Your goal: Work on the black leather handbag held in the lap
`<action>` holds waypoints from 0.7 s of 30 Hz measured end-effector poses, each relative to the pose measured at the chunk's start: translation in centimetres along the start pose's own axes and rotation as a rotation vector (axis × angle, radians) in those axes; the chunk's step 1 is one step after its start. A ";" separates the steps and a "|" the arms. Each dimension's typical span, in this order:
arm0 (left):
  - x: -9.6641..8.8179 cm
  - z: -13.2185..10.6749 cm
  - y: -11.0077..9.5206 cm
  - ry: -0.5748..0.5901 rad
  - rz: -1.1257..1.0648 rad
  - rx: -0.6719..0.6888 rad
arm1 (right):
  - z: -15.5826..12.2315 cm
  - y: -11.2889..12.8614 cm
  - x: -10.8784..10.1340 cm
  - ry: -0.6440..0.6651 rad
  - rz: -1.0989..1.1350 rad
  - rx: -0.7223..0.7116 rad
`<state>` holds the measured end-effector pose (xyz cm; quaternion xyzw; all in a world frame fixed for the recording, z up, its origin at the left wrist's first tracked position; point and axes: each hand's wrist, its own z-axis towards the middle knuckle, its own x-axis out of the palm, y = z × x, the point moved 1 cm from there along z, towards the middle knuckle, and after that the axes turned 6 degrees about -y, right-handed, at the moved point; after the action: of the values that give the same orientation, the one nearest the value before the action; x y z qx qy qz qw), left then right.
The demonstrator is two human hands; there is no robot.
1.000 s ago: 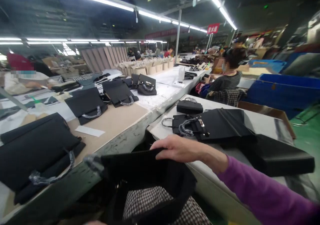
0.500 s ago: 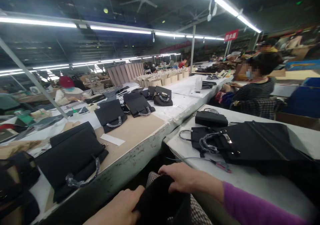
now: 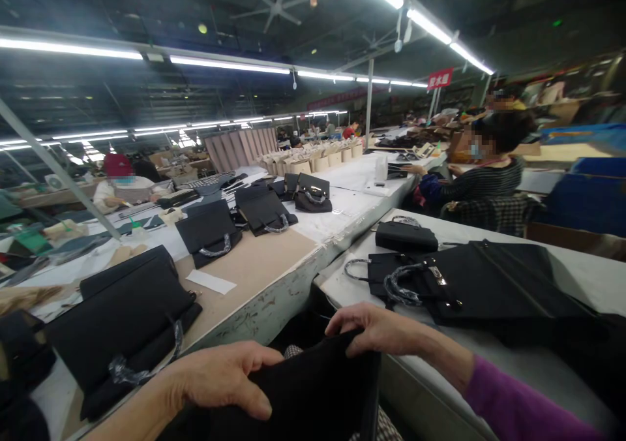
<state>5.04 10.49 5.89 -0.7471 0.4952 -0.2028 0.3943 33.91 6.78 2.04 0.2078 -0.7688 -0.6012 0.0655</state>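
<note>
A black bag (image 3: 313,389) sits low at the bottom centre, close to my body. My left hand (image 3: 220,376) grips its near left edge, thumb pressed on top. My right hand (image 3: 379,329), in a purple sleeve, pinches the top edge of the same bag from the right. Both hands are closed on it. Just beyond my right hand, a black handbag (image 3: 489,284) with a plastic-wrapped handle lies flat on the white side table (image 3: 562,274).
A long workbench (image 3: 254,268) runs away on the left with several black handbags (image 3: 122,317) laid on it. A small black bag (image 3: 405,235) sits further back on the side table. A seated person (image 3: 482,173) works ahead on the right; another person (image 3: 122,186) sits at far left.
My left hand has come up into view and closed on the bag's left edge. The bag has risen and my right hand has shifted slightly up and right with it.
</note>
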 end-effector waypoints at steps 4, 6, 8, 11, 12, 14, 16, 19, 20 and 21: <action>-0.9 0.5 1.5 0.043 0.173 -0.098 | 1.9 -1.2 1.6 0.070 0.041 0.030; -0.8 0.8 2.2 0.014 0.370 -0.114 | 2.4 -2.2 3.5 0.034 0.072 0.039; -0.2 1.0 2.4 -0.132 0.605 -0.092 | 2.6 -2.9 5.2 -0.024 0.093 0.027; 1.5 1.2 2.2 -0.470 0.888 -0.076 | 2.7 -3.0 6.5 -0.122 0.101 0.026; 2.2 1.4 2.4 -0.554 0.927 -0.060 | 2.7 -3.0 6.5 -0.145 0.102 0.037; 3.4 2.0 3.1 -0.674 0.931 0.023 | 2.6 -2.9 6.5 -0.173 0.094 0.056; 4.3 2.7 4.1 -0.770 0.900 0.130 | 2.5 -2.8 6.3 -0.185 0.058 0.043; 5.0 3.9 5.4 -0.885 0.846 0.287 | 2.3 -2.7 6.2 -0.193 -0.026 -0.013; 5.1 4.3 5.6 -0.917 0.819 0.349 | 2.3 -2.6 6.3 -0.197 -0.053 -0.037; 5.1 4.6 5.6 -0.946 0.787 0.410 | 2.3 -2.5 6.3 -0.206 -0.079 -0.063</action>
<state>7.15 6.54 -1.74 -0.4281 0.4560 0.2172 0.7494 27.98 5.81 -1.90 0.1728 -0.7433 -0.6455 -0.0313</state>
